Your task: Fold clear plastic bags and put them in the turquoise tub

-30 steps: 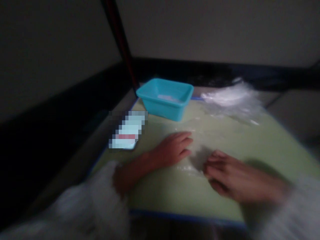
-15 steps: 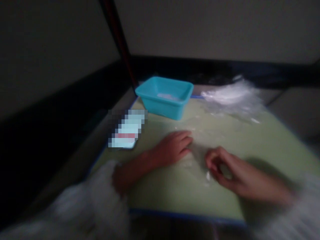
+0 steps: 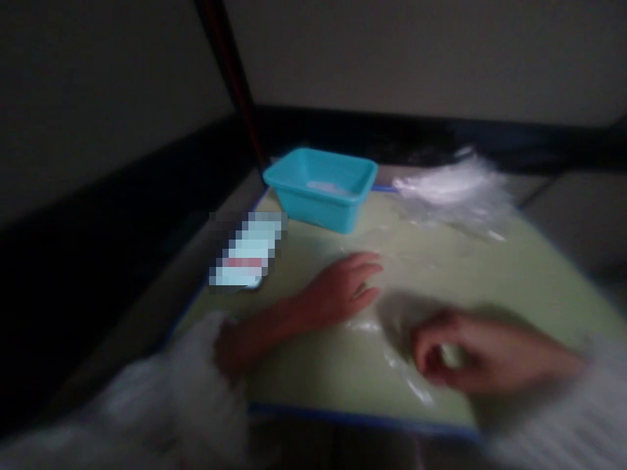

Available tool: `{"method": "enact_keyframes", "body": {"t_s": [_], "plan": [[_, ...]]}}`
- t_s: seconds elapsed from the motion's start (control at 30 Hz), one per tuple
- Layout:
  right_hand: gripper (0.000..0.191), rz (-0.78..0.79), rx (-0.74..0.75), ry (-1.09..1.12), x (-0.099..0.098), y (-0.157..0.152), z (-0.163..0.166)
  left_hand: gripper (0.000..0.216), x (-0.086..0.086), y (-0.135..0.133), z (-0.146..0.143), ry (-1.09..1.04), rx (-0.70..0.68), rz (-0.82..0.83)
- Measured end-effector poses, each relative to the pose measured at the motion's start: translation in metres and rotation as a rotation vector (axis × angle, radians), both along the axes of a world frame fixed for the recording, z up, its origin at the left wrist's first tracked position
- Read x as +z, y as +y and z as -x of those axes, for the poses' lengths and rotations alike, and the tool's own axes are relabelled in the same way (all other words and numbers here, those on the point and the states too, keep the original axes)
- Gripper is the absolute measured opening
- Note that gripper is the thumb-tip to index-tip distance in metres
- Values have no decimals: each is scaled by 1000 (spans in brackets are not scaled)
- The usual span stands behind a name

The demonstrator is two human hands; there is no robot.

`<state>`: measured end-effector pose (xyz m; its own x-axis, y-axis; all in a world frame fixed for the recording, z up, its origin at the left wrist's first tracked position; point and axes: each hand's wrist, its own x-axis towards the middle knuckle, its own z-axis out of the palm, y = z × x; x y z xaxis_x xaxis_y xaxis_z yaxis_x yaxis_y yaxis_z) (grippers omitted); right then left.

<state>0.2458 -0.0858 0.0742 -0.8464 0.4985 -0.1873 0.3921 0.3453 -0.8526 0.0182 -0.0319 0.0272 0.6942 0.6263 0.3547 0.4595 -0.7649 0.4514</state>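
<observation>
A thin clear plastic bag (image 3: 363, 324) lies on the yellow-green tabletop, its outline hard to follow and marked mostly by shiny streaks. My left hand (image 3: 345, 284) rests palm down on it, fingers stretched out and the thumb a little apart. To the right, my right hand (image 3: 455, 352) is closed in a pinch just above the table. Streaks of the film run close to its fingertips, and it appears to grip the bag's near edge; blur hides the exact hold.
A turquoise plastic basin (image 3: 318, 205) with something pale inside stands at the back of the table (image 3: 313, 385). Left of it lies a blurred-out phone (image 3: 249, 254). A heap of clear plastic bags (image 3: 450, 189) lies at the back right. Dark walls stand behind and to the left.
My right hand has moved right and toward me, and shiny film streaks now show farther forward near it. My left hand stays in place with its thumb and fingers slightly more spread.
</observation>
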Motion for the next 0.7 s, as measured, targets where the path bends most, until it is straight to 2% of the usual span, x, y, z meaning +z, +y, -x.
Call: {"method": "enact_keyframes", "body": {"t_s": [0.1, 0.2, 0.3, 0.47, 0.7], "plan": [[4, 139, 98, 45, -4, -1, 5, 35, 2, -18, -9, 44, -114, -72], [5, 251, 104, 108, -8, 2, 5, 33, 0, -31, -18, 93, -232, -116], [7, 333, 121, 117, -12, 8, 6, 34, -5, -34, -24, 127, -287, -133], [7, 386, 207, 44, -16, 16, 10, 42, -11, -30, -25, 203, -302, -125], [11, 494, 183, 38, -14, 16, 10, 59, -11, -21, -11, 285, -233, -62]]}}
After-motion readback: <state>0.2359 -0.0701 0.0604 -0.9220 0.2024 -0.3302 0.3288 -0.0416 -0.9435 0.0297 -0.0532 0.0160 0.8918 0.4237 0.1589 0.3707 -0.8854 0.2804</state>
